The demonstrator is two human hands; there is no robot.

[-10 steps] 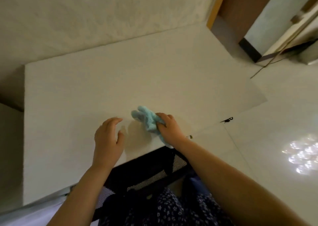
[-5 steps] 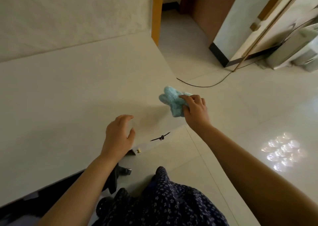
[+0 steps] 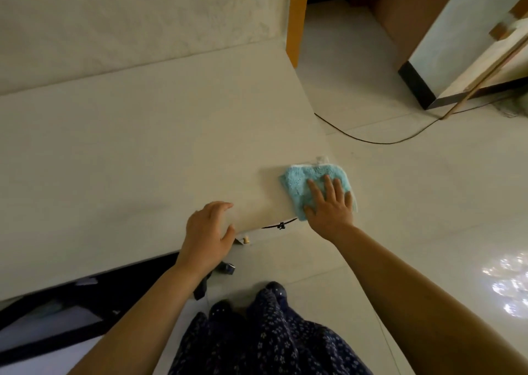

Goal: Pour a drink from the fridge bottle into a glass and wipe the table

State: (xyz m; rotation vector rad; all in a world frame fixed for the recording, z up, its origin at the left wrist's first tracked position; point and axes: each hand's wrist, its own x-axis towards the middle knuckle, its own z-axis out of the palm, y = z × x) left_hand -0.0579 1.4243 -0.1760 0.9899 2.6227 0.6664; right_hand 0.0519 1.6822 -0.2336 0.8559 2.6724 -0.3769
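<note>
A light blue fluffy cloth (image 3: 300,184) lies spread flat on the near right corner of the white table (image 3: 143,160). My right hand (image 3: 328,206) presses down on the cloth with straight, spread fingers. My left hand (image 3: 207,231) rests at the table's front edge to the left of the cloth, fingers loosely bent, holding nothing. No bottle or glass is in view.
A textured wall backs the table. To the right lies a glossy tiled floor with a black cable (image 3: 371,139) across it, an orange door frame (image 3: 295,17) and a wall corner with dark skirting (image 3: 415,84). A black chair (image 3: 71,317) stands under the table's front edge.
The cloth was bunched in my right hand's grip above the table corner; now it lies flat under my open palm. My view turned right. My left hand stayed at the table edge.
</note>
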